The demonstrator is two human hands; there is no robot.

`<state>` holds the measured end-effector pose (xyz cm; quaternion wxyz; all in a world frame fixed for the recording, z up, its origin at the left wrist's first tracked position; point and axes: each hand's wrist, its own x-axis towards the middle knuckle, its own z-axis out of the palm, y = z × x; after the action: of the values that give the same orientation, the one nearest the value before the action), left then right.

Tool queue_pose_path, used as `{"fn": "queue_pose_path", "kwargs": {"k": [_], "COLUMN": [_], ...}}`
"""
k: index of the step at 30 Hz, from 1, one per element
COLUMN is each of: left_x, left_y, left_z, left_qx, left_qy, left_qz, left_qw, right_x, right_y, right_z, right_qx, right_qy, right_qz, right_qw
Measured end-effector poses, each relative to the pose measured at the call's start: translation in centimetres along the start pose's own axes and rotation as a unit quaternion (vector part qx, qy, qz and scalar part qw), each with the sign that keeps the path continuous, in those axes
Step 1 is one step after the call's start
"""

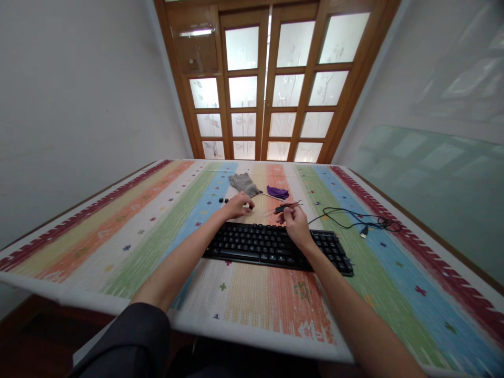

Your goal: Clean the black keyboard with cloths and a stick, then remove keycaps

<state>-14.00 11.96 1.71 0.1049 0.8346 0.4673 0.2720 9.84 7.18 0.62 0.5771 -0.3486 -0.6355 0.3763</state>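
A black keyboard [252,247] lies across the table in front of me. Just beyond its back edge, my left hand [238,206] pinches a small black keycap [251,208]. My right hand [295,218] is over the keyboard's right half, its fingers closed round a black-handled keycap puller [280,209] whose thin wires stick out at both ends. Two loose black keycaps [221,200] rest on the cloth left of my left hand. Beyond the hands are a crumpled grey cloth [244,184], a purple cloth [277,192] and a thin stick-like tool [272,196].
A striped, patterned tablecloth [157,236] covers the table. The keyboard's black cable [342,211] loops off to the right, with its USB plug [364,231] lying there. Wooden doors with frosted panes [243,86] stand behind the table, and walls flank both sides.
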Motion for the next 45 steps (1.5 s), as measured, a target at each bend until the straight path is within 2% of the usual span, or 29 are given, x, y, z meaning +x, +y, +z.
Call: {"fn": "queue_pose_path", "kwargs": {"k": [5, 11, 18, 32, 45], "left_x": [0.8, 1.4, 1.6, 1.4, 1.7], "left_y": [-1.3, -2.2, -2.0, -2.2, -2.4], "left_z": [0.8, 0.8, 1.0, 0.8, 1.1], "left_qx": [0.042, 0.081, 0.108, 0.142, 0.158], "left_qy": [-0.027, -0.008, 0.033, 0.023, 0.009], "left_qz": [-0.014, -0.030, -0.056, -0.069, -0.072], "left_qw": [0.999, 0.996, 0.992, 0.987, 0.985], "right_x": [0.0, 0.0, 0.0, -0.3, -0.6], "right_y": [0.2, 0.2, 0.0, 0.1, -0.4], "right_z": [0.0, 0.1, 0.1, 0.2, 0.6], "right_qx": [0.011, 0.008, 0.015, -0.024, -0.015], "right_qy": [-0.001, -0.006, -0.008, -0.028, -0.044], "right_qz": [0.003, 0.007, 0.012, 0.015, 0.014], "right_qw": [1.000, 1.000, 1.000, 0.999, 0.999]}}
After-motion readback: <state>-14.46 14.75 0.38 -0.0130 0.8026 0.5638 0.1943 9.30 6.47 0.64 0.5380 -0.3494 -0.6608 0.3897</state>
